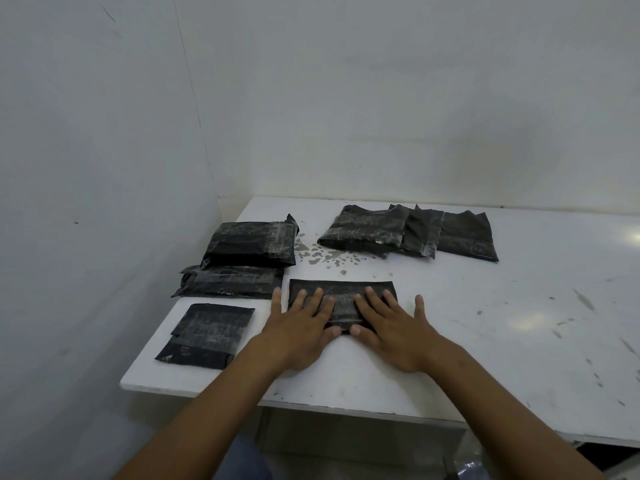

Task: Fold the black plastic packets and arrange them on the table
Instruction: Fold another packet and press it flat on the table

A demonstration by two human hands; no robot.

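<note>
A flat black plastic packet (341, 289) lies on the white table (485, 323) just in front of me. My left hand (299, 327) and my right hand (391, 327) both press down flat on it, fingers spread, thumbs meeting at its near edge. A folded black packet (207, 336) lies at the table's near left. Two thicker black packets (249, 244) (228, 282) sit behind it at the left edge. At the back, a pile of several black packets (408, 232) overlaps in a row.
The table stands in a corner, with white walls close on the left (104, 168) and behind (415, 98). Its left and front edges are near the packets. Paint chips (322, 254) mark the top between the two groups.
</note>
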